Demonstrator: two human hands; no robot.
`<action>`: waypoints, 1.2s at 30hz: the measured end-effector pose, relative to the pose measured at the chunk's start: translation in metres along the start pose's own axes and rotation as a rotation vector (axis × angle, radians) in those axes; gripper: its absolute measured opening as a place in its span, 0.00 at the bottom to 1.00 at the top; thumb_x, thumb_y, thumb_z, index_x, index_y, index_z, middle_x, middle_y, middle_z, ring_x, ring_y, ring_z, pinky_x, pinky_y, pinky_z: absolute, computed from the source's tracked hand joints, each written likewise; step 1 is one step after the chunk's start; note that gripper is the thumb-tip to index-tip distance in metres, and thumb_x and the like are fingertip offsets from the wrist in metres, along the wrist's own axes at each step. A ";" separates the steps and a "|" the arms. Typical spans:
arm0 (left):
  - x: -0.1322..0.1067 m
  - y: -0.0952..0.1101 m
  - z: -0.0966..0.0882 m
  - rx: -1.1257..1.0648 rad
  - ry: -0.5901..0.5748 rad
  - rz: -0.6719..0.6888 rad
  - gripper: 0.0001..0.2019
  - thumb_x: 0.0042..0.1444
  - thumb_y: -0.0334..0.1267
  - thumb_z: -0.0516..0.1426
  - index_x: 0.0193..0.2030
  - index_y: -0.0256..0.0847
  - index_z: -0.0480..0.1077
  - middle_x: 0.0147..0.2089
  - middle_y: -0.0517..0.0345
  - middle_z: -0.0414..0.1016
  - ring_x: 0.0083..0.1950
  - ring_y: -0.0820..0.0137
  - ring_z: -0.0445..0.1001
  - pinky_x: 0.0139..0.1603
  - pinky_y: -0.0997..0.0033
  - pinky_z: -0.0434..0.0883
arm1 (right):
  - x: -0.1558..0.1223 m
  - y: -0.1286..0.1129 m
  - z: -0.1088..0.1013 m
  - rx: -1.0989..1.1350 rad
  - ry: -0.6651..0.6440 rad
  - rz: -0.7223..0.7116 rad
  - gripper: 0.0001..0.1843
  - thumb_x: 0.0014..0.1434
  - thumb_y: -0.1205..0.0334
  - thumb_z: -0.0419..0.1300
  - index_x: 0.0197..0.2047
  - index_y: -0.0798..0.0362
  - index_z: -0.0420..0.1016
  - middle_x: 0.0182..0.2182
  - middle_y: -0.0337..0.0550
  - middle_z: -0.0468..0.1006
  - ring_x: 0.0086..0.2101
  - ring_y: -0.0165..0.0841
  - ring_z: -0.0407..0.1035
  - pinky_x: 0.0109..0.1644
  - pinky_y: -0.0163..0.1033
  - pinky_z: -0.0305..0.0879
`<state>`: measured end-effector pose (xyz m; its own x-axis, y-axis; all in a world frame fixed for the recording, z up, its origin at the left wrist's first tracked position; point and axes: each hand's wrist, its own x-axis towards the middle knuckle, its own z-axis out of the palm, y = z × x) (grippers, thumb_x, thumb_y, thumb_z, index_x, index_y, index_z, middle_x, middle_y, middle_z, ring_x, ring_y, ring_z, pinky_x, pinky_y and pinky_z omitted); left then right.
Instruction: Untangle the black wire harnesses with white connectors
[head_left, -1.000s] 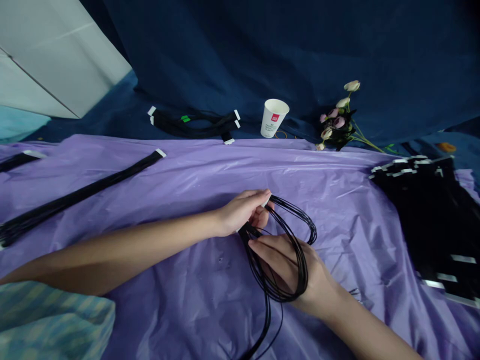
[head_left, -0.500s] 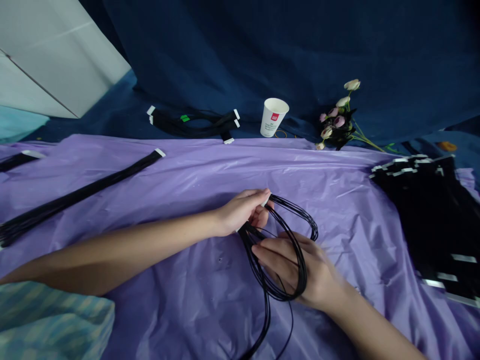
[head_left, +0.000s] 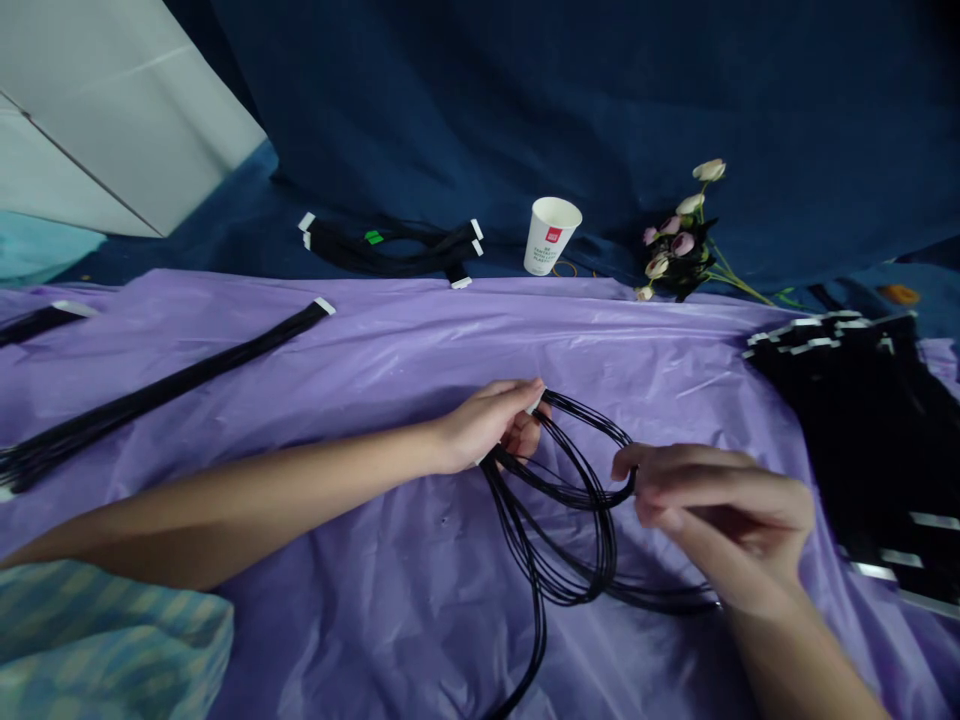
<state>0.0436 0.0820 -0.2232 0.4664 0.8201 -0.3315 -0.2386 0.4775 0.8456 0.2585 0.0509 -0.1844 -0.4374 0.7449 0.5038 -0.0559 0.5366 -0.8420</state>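
Observation:
My left hand (head_left: 506,420) is closed on the white end of a bundle of thin black wires (head_left: 604,535); a second white end shows at the heel of the hand. From there the wires spread right in loose loops over the purple sheet, and one tail hangs toward the lower edge. My right hand (head_left: 724,510) pinches one of these loops at its right bend, thumb and fingertips together. Another strand runs behind the right wrist, where its end is hidden.
A purple plastic sheet (head_left: 405,350) covers the table. At left lies a straight wire bundle (head_left: 180,380). Behind stand a coiled wire bundle (head_left: 375,255), a paper cup (head_left: 551,240) and artificial flowers (head_left: 679,240). A thick pile of black wire bundles (head_left: 862,430) lies at right.
My right hand has come out from among the loops, moved right, and now pinches one loop's bend. A strand now stretches right under the wrist. My left hand keeps its hold.

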 end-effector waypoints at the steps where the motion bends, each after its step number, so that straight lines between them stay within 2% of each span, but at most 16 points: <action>1: 0.000 0.000 0.000 0.001 0.003 -0.004 0.17 0.64 0.50 0.47 0.35 0.38 0.63 0.14 0.64 0.62 0.15 0.77 0.59 0.17 0.81 0.55 | -0.001 0.001 -0.001 0.070 0.093 0.059 0.13 0.56 0.73 0.63 0.42 0.48 0.80 0.29 0.41 0.77 0.29 0.32 0.73 0.40 0.44 0.74; 3: 0.000 0.001 0.000 0.010 0.003 0.000 0.16 0.65 0.49 0.47 0.35 0.37 0.64 0.15 0.64 0.63 0.15 0.78 0.59 0.17 0.81 0.55 | -0.001 0.004 -0.001 0.243 0.269 0.168 0.07 0.58 0.65 0.64 0.40 0.46 0.81 0.28 0.37 0.76 0.26 0.29 0.72 0.37 0.41 0.75; 5: -0.001 0.001 0.000 0.013 -0.008 0.008 0.17 0.65 0.48 0.47 0.35 0.37 0.64 0.15 0.64 0.63 0.15 0.78 0.59 0.16 0.81 0.55 | 0.002 0.006 -0.001 0.411 0.391 0.264 0.04 0.57 0.60 0.66 0.38 0.45 0.81 0.26 0.33 0.73 0.22 0.24 0.67 0.35 0.37 0.75; 7: -0.001 0.002 0.000 0.005 -0.018 0.014 0.17 0.66 0.48 0.46 0.36 0.37 0.64 0.14 0.64 0.63 0.14 0.78 0.58 0.16 0.81 0.56 | 0.007 0.007 -0.001 0.558 0.473 0.339 0.05 0.55 0.58 0.68 0.36 0.45 0.80 0.27 0.30 0.72 0.20 0.19 0.62 0.34 0.33 0.75; 9: 0.000 0.002 0.000 0.002 -0.021 0.012 0.17 0.66 0.48 0.46 0.36 0.37 0.64 0.14 0.64 0.63 0.14 0.78 0.59 0.16 0.81 0.56 | 0.012 0.006 -0.001 0.669 0.549 0.396 0.07 0.51 0.56 0.70 0.34 0.45 0.80 0.31 0.29 0.73 0.23 0.19 0.65 0.34 0.30 0.74; 12: 0.000 0.002 0.000 0.002 -0.014 0.005 0.16 0.66 0.48 0.46 0.36 0.37 0.65 0.15 0.64 0.63 0.14 0.78 0.59 0.16 0.81 0.56 | 0.015 0.005 -0.002 0.774 0.614 0.469 0.10 0.46 0.52 0.73 0.31 0.43 0.79 0.31 0.29 0.73 0.32 0.23 0.72 0.38 0.30 0.75; 13: 0.000 0.002 0.000 0.001 -0.011 0.004 0.17 0.66 0.48 0.46 0.36 0.37 0.65 0.15 0.64 0.63 0.14 0.78 0.59 0.16 0.81 0.56 | 0.015 0.005 -0.002 0.807 0.623 0.489 0.11 0.45 0.52 0.73 0.30 0.43 0.79 0.30 0.29 0.73 0.33 0.24 0.72 0.40 0.30 0.75; 18: 0.000 0.002 0.001 -0.009 -0.007 0.001 0.16 0.66 0.47 0.46 0.35 0.37 0.65 0.15 0.63 0.63 0.15 0.78 0.59 0.16 0.82 0.56 | 0.012 -0.002 0.002 0.940 0.608 0.547 0.11 0.45 0.53 0.73 0.31 0.42 0.78 0.20 0.28 0.65 0.22 0.19 0.65 0.30 0.23 0.71; 22: 0.000 0.002 0.001 -0.009 0.001 -0.005 0.16 0.65 0.47 0.47 0.35 0.37 0.65 0.15 0.63 0.63 0.15 0.78 0.59 0.16 0.82 0.55 | 0.012 -0.008 0.002 0.893 0.549 0.612 0.13 0.45 0.54 0.74 0.34 0.46 0.78 0.18 0.27 0.59 0.17 0.19 0.56 0.22 0.22 0.66; 26: 0.000 0.001 0.001 -0.015 0.004 0.004 0.17 0.65 0.48 0.48 0.34 0.36 0.66 0.15 0.63 0.63 0.16 0.77 0.60 0.16 0.81 0.57 | 0.007 -0.010 0.003 0.751 0.388 0.657 0.07 0.50 0.58 0.71 0.30 0.48 0.77 0.17 0.30 0.63 0.15 0.20 0.53 0.15 0.24 0.56; 28: 0.001 0.001 0.001 -0.015 0.006 0.011 0.17 0.65 0.47 0.48 0.33 0.36 0.65 0.15 0.63 0.62 0.16 0.78 0.60 0.17 0.81 0.57 | 0.005 -0.011 0.007 0.556 0.341 0.673 0.07 0.51 0.58 0.69 0.27 0.49 0.76 0.16 0.32 0.66 0.15 0.21 0.56 0.16 0.27 0.54; 32: 0.001 0.002 0.002 0.013 0.007 0.017 0.17 0.65 0.46 0.47 0.33 0.36 0.66 0.15 0.62 0.64 0.16 0.77 0.61 0.18 0.81 0.56 | 0.003 -0.014 0.016 0.009 0.329 0.714 0.11 0.52 0.59 0.69 0.23 0.54 0.75 0.16 0.35 0.67 0.17 0.22 0.58 0.20 0.29 0.53; 34: 0.001 0.002 0.002 0.039 0.004 0.019 0.17 0.66 0.47 0.47 0.33 0.36 0.66 0.15 0.61 0.64 0.16 0.77 0.61 0.18 0.80 0.56 | 0.003 -0.014 0.019 -0.141 0.268 0.727 0.11 0.52 0.58 0.68 0.24 0.55 0.76 0.15 0.35 0.65 0.18 0.22 0.55 0.20 0.30 0.52; 36: 0.001 0.001 0.002 0.053 -0.004 0.029 0.17 0.66 0.47 0.46 0.33 0.36 0.65 0.14 0.62 0.65 0.15 0.77 0.61 0.19 0.80 0.56 | 0.004 -0.013 0.019 -0.195 0.164 0.733 0.12 0.54 0.57 0.66 0.25 0.55 0.76 0.15 0.34 0.63 0.18 0.22 0.54 0.21 0.30 0.51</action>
<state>0.0454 0.0832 -0.2216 0.4635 0.8318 -0.3053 -0.2065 0.4364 0.8757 0.2410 0.0394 -0.1754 -0.1619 0.9777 -0.1339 0.3623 -0.0673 -0.9296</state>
